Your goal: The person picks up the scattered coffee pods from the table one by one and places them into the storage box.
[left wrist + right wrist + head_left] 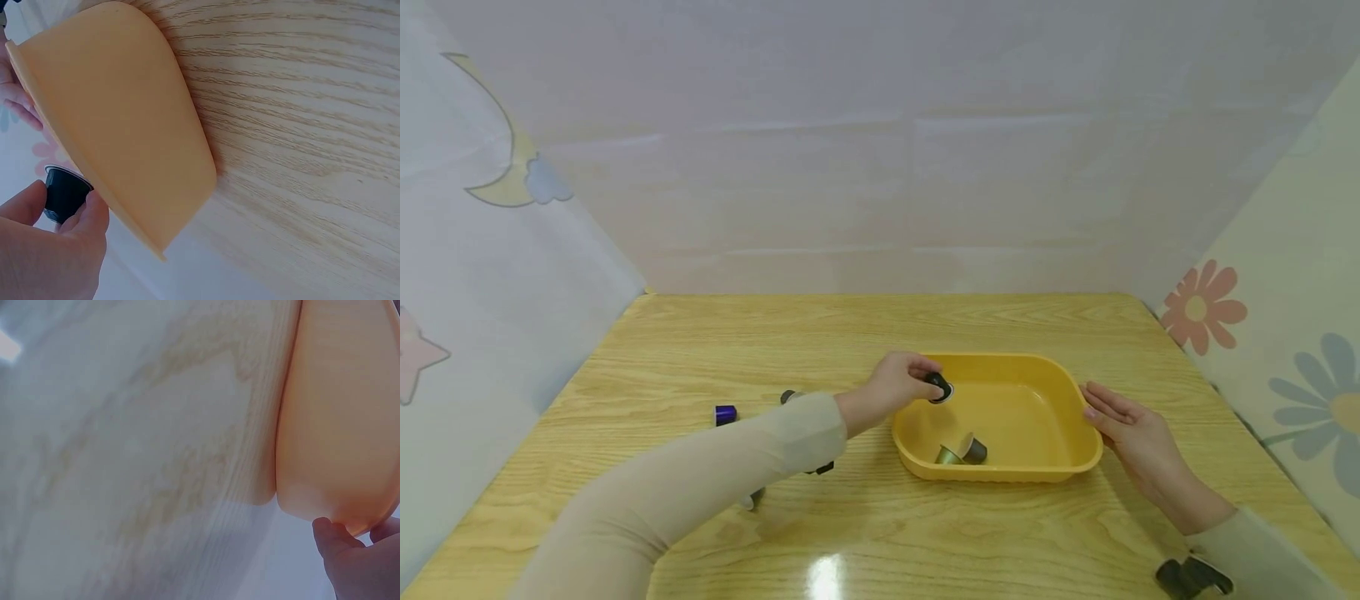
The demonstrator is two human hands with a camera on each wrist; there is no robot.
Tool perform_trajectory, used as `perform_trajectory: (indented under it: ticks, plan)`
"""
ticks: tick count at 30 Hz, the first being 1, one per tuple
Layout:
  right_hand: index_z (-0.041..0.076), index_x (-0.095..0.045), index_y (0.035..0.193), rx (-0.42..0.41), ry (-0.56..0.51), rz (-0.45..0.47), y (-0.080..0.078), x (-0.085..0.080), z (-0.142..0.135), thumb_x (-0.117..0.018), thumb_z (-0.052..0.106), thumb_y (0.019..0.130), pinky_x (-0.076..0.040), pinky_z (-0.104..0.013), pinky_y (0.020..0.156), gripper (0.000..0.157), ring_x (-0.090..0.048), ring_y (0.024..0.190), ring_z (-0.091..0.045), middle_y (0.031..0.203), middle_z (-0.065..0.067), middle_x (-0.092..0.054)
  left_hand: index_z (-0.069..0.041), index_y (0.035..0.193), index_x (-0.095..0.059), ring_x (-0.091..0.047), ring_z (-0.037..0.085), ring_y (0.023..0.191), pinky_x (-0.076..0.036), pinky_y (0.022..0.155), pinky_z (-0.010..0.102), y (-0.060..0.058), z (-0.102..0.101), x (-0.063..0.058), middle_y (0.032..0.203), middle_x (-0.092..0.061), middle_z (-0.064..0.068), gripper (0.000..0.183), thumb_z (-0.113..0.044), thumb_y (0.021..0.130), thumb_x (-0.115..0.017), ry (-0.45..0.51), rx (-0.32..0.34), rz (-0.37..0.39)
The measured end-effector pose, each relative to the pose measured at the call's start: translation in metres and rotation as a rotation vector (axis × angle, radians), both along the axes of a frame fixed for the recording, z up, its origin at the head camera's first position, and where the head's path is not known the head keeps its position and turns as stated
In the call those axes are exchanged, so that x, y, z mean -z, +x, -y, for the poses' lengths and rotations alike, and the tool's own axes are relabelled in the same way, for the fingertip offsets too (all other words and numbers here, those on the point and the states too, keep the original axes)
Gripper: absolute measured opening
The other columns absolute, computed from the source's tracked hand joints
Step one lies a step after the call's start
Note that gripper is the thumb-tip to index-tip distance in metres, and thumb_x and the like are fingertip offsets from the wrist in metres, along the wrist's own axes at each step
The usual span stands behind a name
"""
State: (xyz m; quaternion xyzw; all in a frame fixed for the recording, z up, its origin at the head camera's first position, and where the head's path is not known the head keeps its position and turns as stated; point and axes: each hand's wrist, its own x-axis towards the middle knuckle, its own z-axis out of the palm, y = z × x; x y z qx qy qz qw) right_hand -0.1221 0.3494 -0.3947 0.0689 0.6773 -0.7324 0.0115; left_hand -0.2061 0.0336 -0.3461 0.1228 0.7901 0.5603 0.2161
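Note:
My left hand (898,385) pinches a black coffee capsule (937,385) between thumb and fingers, above the left part of a yellow plastic basin (1000,473). In the left wrist view the capsule (65,194) shows its pale rim upward, near the basin's edge. Two capsules lie inside the basin by its near wall, a green capsule (948,456) and a dark grey capsule (975,451). My right hand (1138,442) touches the basin's right end with fairly straight fingers; in the right wrist view its fingertips (322,528) rest against the outer wall.
Left of the basin, a purple capsule (726,414) lies on the wooden table (850,533). Several other capsules there are partly hidden by my left sleeve (715,475). A fabric backdrop (880,183) stands behind and at both sides.

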Motion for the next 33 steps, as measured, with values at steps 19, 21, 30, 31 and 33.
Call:
perform_trajectory:
  ticks: [19,21,30,31,33]
  plan:
    - [0.030,-0.061,0.124,-0.007,-0.015,-0.006,0.001,0.001,0.000,-0.059,0.012,0.098,-0.053,-0.015,0.076,0.032,-0.062,0.094,0.008,0.105,0.025,-0.064,0.005,0.123,-0.061,-0.060,0.028,0.111,-0.049,0.095,0.036,0.005,-0.009,0.006,0.119,-0.064,0.016,0.035,0.002,0.089,-0.068,-0.033,0.025,-0.024]
    - [0.026,-0.058,0.130,-0.005,-0.015,0.003,0.001,0.001,0.001,-0.059,0.012,0.098,-0.053,-0.015,0.076,0.035,-0.062,0.094,0.008,0.106,0.025,-0.064,0.005,0.125,-0.060,-0.057,0.028,0.115,-0.049,0.096,0.037,0.005,-0.006,0.006,0.124,-0.062,0.017,0.035,0.001,0.090,-0.067,-0.016,0.032,-0.028]
    - [0.027,-0.055,0.134,0.014,-0.006,0.029,0.001,0.000,0.000,-0.063,0.015,0.096,-0.052,-0.014,0.077,0.040,-0.062,0.093,0.010,0.104,0.026,-0.064,0.007,0.122,-0.061,-0.057,0.029,0.116,-0.050,0.095,0.034,0.000,0.020,0.003,0.124,-0.061,0.019,0.033,0.000,0.091,-0.066,0.068,-0.015,-0.091]
    - [0.030,-0.058,0.128,0.014,-0.005,0.026,0.001,0.000,0.000,-0.062,0.014,0.097,-0.052,-0.014,0.077,0.036,-0.062,0.093,0.010,0.104,0.026,-0.064,0.008,0.122,-0.061,-0.057,0.030,0.116,-0.050,0.096,0.034,-0.001,0.024,0.003,0.124,-0.061,0.019,0.033,0.000,0.091,-0.066,0.071,-0.025,-0.099]
    - [0.031,-0.061,0.124,0.012,-0.009,0.021,0.000,0.000,0.000,-0.061,0.013,0.097,-0.052,-0.014,0.077,0.032,-0.062,0.093,0.009,0.104,0.025,-0.064,0.008,0.122,-0.061,-0.058,0.030,0.116,-0.050,0.096,0.035,-0.002,0.032,0.002,0.124,-0.062,0.020,0.033,0.001,0.091,-0.066,0.073,-0.043,-0.110]
